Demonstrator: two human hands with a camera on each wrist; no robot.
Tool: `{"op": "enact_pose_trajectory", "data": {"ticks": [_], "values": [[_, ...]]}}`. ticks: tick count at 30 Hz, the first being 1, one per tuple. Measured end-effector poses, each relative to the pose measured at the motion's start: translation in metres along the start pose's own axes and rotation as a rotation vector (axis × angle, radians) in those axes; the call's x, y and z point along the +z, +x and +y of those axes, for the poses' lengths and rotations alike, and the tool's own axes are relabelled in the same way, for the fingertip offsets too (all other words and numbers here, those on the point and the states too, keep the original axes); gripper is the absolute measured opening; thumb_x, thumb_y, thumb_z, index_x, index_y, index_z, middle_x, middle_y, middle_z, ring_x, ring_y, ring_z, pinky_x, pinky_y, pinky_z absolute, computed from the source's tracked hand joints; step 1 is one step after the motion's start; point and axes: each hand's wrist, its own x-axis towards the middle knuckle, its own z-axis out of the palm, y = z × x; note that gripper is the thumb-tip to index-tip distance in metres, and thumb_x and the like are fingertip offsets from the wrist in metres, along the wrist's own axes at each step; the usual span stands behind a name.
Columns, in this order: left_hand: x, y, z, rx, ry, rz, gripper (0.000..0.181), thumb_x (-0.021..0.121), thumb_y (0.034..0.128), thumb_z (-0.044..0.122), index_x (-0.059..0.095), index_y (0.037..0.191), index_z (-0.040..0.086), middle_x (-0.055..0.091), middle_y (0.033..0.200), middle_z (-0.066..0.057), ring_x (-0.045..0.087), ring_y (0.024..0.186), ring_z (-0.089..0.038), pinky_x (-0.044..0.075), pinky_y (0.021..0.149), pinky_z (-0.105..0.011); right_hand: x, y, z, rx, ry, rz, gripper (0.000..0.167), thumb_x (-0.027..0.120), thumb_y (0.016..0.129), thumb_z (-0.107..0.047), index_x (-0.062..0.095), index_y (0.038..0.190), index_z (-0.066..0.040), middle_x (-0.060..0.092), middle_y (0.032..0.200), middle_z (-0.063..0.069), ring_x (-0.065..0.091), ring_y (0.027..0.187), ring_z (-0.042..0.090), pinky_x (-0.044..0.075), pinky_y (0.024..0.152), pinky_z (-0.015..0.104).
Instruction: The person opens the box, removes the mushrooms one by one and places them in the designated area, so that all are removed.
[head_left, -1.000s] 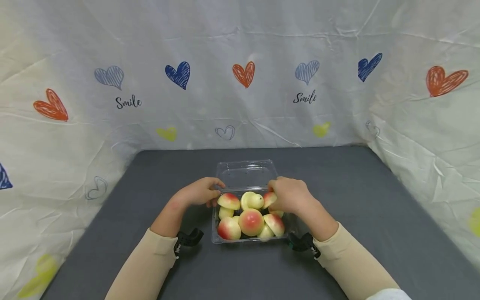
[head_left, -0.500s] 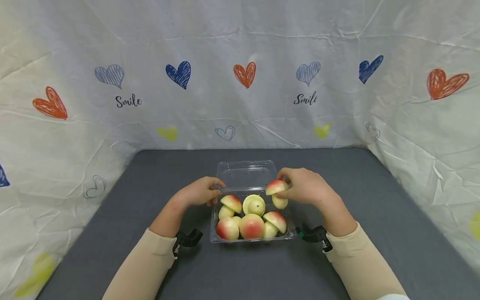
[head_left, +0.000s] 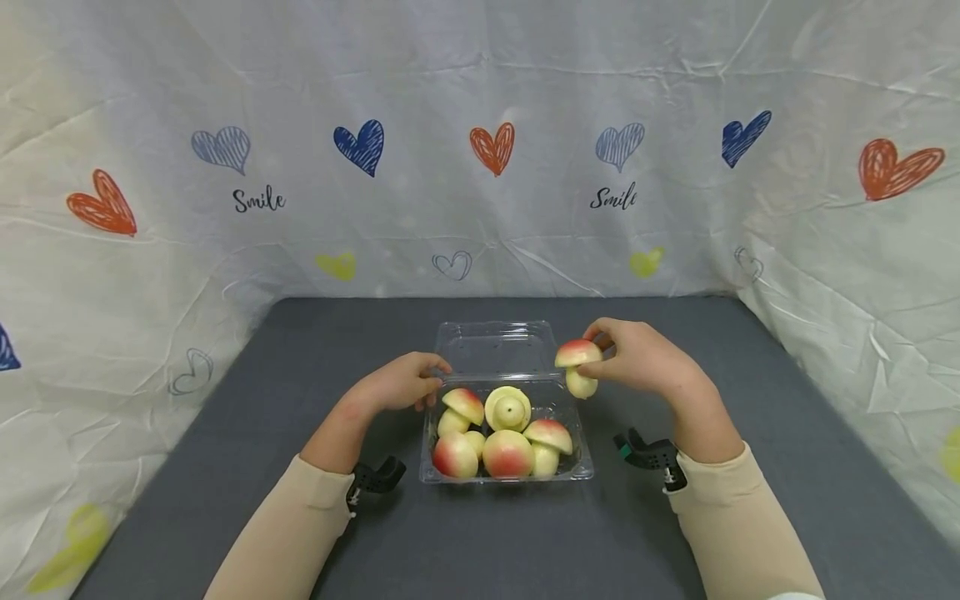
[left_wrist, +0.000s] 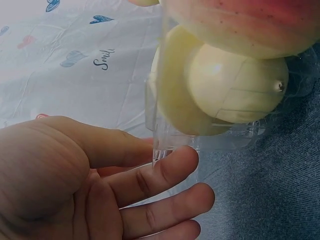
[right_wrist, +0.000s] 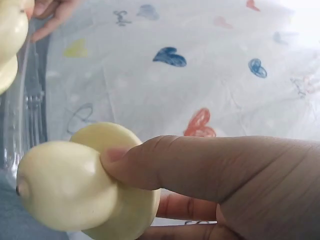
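Both arms reach in from the near side, slanting inward, with their wrists turned so that the hands point toward each other. The right hand [head_left: 637,354] is lifted over the tabletop [head_left: 480,542], off the right rear corner of the clear container [head_left: 506,481]. It pinches a mushroom-shaped piece [head_left: 578,353], its thumb on the near side where stem meets cap and its fingers bent behind the cap. That piece hangs just beside the container, red-and-yellow cap up, pale stem down. Lower and farther left, the left hand [head_left: 397,382] is at the container's left rear corner, its thumb and forefinger lightly pinching the clear edge, the other fingers slightly bent and spread below. Each wrist wears a black mount, one on the left [head_left: 378,475] and one on the right [head_left: 648,452], just beyond the cuff of a beige sleeve [head_left: 296,525]. The container's clear lid [head_left: 495,350] lies folded back on the far side, between the two hands. Five similar pieces are inside: two at the back, the middle one showing its pale stem end [head_left: 509,410], and three along the front.
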Motion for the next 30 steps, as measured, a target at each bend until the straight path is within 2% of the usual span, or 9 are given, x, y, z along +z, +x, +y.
{"op": "enact_pose_trajectory", "data": {"ticks": [4, 13, 18, 25, 30], "values": [[-0.001, 0.000, 0.002, -0.003, 0.005, 0.001, 0.036, 0.050, 0.1090, 0.009, 0.055, 0.144, 0.001, 0.066, 0.081, -0.009, 0.064, 0.071, -0.026, 0.050, 0.065, -0.038, -0.002, 0.003, 0.009, 0.022, -0.016, 0.006, 0.044, 0.078, 0.090, -0.029, 0.064, 0.122, -0.003, 0.069, 0.113, 0.014, 0.065, 0.097, 0.028, 0.051, 0.081, 0.046], [-0.002, 0.000, 0.002, -0.002, 0.007, 0.000, 0.036, 0.049, 0.1090, 0.010, 0.055, 0.143, 0.000, 0.067, 0.081, -0.008, 0.064, 0.072, -0.026, 0.050, 0.066, -0.038, 0.006, 0.018, 0.026, 0.120, -0.090, -0.031, 0.058, 0.075, 0.093, -0.041, 0.060, 0.128, 0.002, 0.066, 0.116, 0.017, 0.063, 0.099, 0.032, 0.050, 0.082, 0.050], [-0.002, 0.000, 0.001, -0.004, 0.008, 0.002, 0.036, 0.049, 0.1089, 0.009, 0.055, 0.143, 0.000, 0.067, 0.082, -0.008, 0.064, 0.072, -0.026, 0.050, 0.066, -0.039, 0.012, 0.024, 0.033, 0.133, -0.109, -0.056, 0.056, 0.075, 0.093, -0.038, 0.061, 0.127, 0.004, 0.066, 0.113, 0.017, 0.062, 0.098, 0.033, 0.049, 0.082, 0.051], [-0.001, 0.000, 0.002, 0.002, 0.009, -0.001, 0.036, 0.049, 0.1091, 0.009, 0.055, 0.143, 0.000, 0.067, 0.082, -0.009, 0.064, 0.072, -0.025, 0.050, 0.067, -0.038, 0.021, 0.030, 0.040, 0.143, -0.128, -0.072, 0.049, 0.075, 0.091, -0.035, 0.064, 0.117, 0.005, 0.066, 0.109, 0.018, 0.060, 0.090, 0.031, 0.049, 0.079, 0.049], [0.000, 0.000, 0.001, 0.000, 0.001, -0.001, 0.035, 0.049, 0.1091, 0.009, 0.055, 0.143, 0.000, 0.067, 0.083, -0.010, 0.064, 0.072, -0.026, 0.050, 0.067, -0.039, 0.027, 0.033, 0.044, 0.169, -0.136, -0.089, 0.050, 0.074, 0.092, -0.036, 0.063, 0.119, 0.005, 0.065, 0.112, 0.019, 0.060, 0.090, 0.031, 0.050, 0.077, 0.048]]}}
